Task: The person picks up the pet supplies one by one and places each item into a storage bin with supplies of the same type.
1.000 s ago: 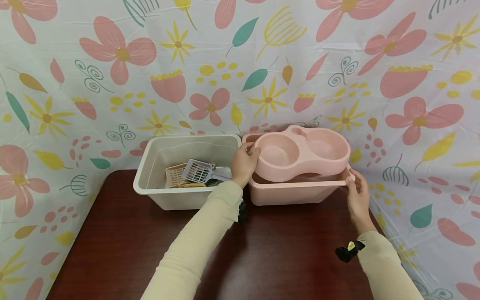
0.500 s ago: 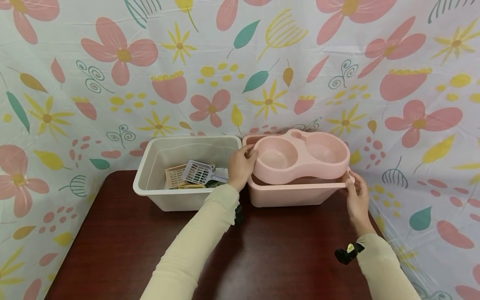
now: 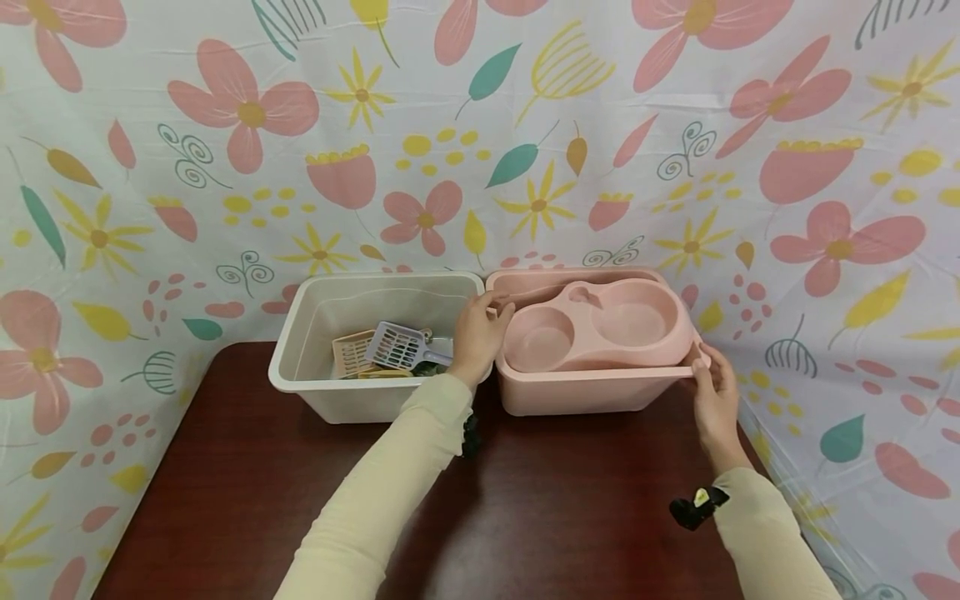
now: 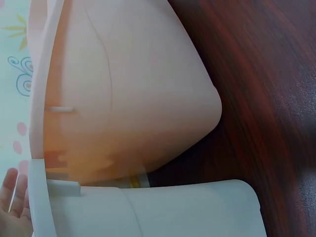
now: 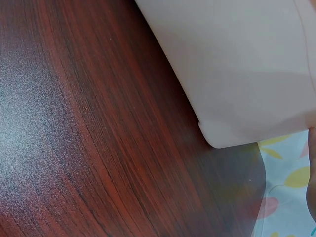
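A pink double pet bowl [image 3: 585,321] lies in the pink litter box [image 3: 585,393], its left end lower than its right. My left hand [image 3: 478,337] is over the meeting rims of the two boxes, fingertips close beside the bowl's left end; whether they touch it cannot be made out. Part of this hand [image 4: 15,207] shows beyond the rims in the left wrist view. My right hand [image 3: 716,400] holds the pink box's right rim, thumb on top. Only a sliver of its fingers [image 5: 312,168] enters the right wrist view.
A pale grey litter box [image 3: 360,402] stands left of the pink one. It contains a grey scoop [image 3: 396,345], a beige scoop [image 3: 351,353] and other partly hidden items. Both boxes are on a dark red-brown table [image 3: 540,508] against a floral cloth [image 3: 420,117].
The bowl has dropped lower into the pink box, its near edge going below the front rim. My left hand has come slightly away leftward; my right hand stays on the rim.
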`<state>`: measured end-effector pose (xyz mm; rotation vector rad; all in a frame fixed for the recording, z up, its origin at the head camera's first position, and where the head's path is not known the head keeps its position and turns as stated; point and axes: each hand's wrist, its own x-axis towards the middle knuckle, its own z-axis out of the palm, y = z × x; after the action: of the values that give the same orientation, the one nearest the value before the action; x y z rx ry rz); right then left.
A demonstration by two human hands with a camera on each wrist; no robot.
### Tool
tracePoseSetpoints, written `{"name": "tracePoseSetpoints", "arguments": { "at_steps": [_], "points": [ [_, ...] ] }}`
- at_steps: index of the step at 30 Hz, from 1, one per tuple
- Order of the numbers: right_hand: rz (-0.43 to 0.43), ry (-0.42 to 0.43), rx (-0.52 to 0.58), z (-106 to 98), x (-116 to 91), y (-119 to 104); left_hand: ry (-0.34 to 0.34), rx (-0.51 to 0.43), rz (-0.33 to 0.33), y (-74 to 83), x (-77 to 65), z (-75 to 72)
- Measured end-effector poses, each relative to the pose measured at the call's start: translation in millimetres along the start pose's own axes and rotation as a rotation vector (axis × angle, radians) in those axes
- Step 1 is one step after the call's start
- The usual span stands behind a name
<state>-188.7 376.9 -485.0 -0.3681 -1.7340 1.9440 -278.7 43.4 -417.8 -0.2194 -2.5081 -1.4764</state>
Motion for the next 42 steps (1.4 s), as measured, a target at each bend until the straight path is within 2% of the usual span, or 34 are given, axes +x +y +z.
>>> {"name": "tracePoseSetpoints", "arguments": {
  "at_steps": [5,11,18,24,29,33,39,42],
  "points": [
    [0.004,0.003,-0.005,-5,6,11,0.009,-0.032,0.004,0.3,-1.3,-2.4],
    [-0.005,0.014,-0.021,-5,8,15,0.016,-0.066,0.027,2.1,-4.6,-8.1],
    [0.025,0.026,-0.041,-5,6,13,0.006,-0.078,0.034,1.1,-11.1,-16.0],
    [0.034,0.015,-0.042,-1,-1,1,-0.009,-0.102,0.049,0.1,-16.9,-24.8],
    [0.030,0.004,-0.054,3,-6,-8,-0.012,-0.095,0.075,-1.6,-22.4,-33.0],
    [0.031,0.001,-0.041,3,-6,-9,-0.017,-0.063,0.123,-4.6,-28.2,-37.3],
    [0.041,0.000,-0.016,3,-5,-8,-0.037,-0.048,0.180,-7.9,-42.0,-44.9],
    [0.046,-0.029,-0.036,1,-5,-8,-0.055,-0.044,0.198,-9.6,-50.3,-50.3]
  ]
}}
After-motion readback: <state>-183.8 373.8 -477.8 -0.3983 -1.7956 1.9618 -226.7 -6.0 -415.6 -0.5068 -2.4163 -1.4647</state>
